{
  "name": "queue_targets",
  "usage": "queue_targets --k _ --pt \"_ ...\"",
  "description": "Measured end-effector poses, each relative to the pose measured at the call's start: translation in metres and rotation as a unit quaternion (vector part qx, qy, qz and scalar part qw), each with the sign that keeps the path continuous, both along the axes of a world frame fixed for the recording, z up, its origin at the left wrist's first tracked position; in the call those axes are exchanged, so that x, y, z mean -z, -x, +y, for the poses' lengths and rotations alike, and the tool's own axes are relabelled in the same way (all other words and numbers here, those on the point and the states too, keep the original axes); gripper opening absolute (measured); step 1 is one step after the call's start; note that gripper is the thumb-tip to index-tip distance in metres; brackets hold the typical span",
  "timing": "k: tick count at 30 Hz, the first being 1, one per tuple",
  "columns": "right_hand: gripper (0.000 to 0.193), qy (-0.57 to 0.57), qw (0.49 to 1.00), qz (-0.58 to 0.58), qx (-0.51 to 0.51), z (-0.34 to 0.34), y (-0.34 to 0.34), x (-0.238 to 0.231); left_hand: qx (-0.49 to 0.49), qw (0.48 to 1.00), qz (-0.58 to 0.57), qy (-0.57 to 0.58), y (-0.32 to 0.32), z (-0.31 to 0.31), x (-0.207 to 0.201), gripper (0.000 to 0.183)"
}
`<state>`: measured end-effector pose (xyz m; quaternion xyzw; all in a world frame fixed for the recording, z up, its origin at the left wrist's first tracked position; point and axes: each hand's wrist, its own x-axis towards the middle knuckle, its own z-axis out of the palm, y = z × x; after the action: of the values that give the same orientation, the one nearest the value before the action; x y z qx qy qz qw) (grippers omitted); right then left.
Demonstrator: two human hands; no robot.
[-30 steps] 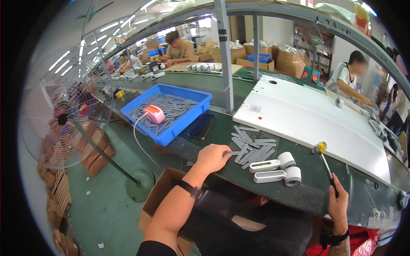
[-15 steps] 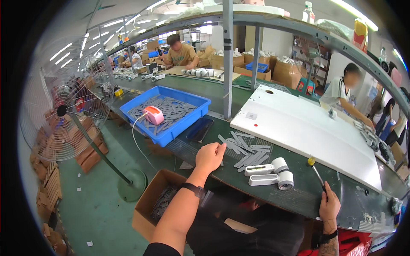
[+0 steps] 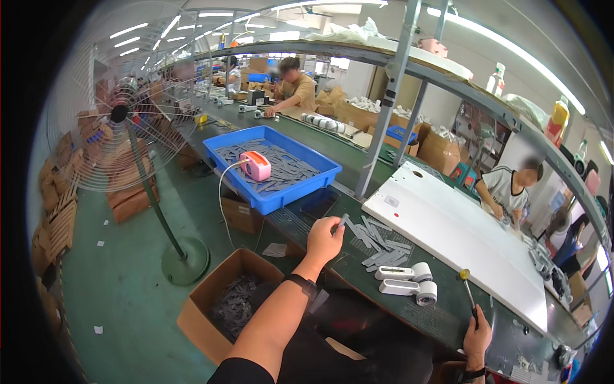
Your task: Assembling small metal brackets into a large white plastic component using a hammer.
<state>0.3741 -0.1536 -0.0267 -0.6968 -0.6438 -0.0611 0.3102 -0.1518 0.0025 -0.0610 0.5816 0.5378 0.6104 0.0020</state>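
My left hand (image 3: 325,239) is closed, with a thin grey strip (image 3: 344,220) pinched between thumb and fingertips. Just right of it, a loose pile of grey strips (image 3: 385,251) lies on the dark green bench. In my right hand (image 3: 478,334) is a small hammer (image 3: 470,293) with a yellow head, metal shaft and dark handle, its head tilted up and away from me. Two white handheld fans lie side by side between my hands: the nearer fan (image 3: 400,287) shows its round head, and the farther fan (image 3: 395,272) has a long slot along its handle.
A blue tray (image 3: 272,203) of grey strips holds a pink device (image 3: 257,168) with a cable. A white panel (image 3: 448,237) lies beyond the handheld fans. Below left stand a cardboard box (image 3: 198,320) of strips and a floor fan (image 3: 119,114). Co-workers sit across the bench.
The view has swung left and up, shifting the scene. A grey strip now shows in my left fingers. My right hand still grips the hammer. The co-worker at right bends closer to the panel.
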Motion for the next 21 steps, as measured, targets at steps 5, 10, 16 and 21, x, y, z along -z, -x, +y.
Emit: queue_targets --k 5,10,16,21 --pt "0.045 -0.005 1.0 -0.008 -0.004 0.005 -0.009 0.007 -0.017 1.0 0.011 -0.017 -0.006 0.004 0.002 0.015" --pt "0.044 -0.005 1.0 -0.008 0.005 0.001 0.001 -0.002 0.013 0.997 -0.061 0.049 -0.009 -0.008 -0.01 0.019" --pt "0.042 -0.058 0.998 -0.01 -0.038 -0.001 -0.01 0.012 -0.027 0.998 0.01 0.053 -0.016 -0.012 -0.011 0.027" --pt "0.04 -0.051 0.998 -0.002 -0.024 0.001 -0.003 0.007 -0.014 0.993 0.057 0.104 -0.007 0.0 -0.001 0.035"
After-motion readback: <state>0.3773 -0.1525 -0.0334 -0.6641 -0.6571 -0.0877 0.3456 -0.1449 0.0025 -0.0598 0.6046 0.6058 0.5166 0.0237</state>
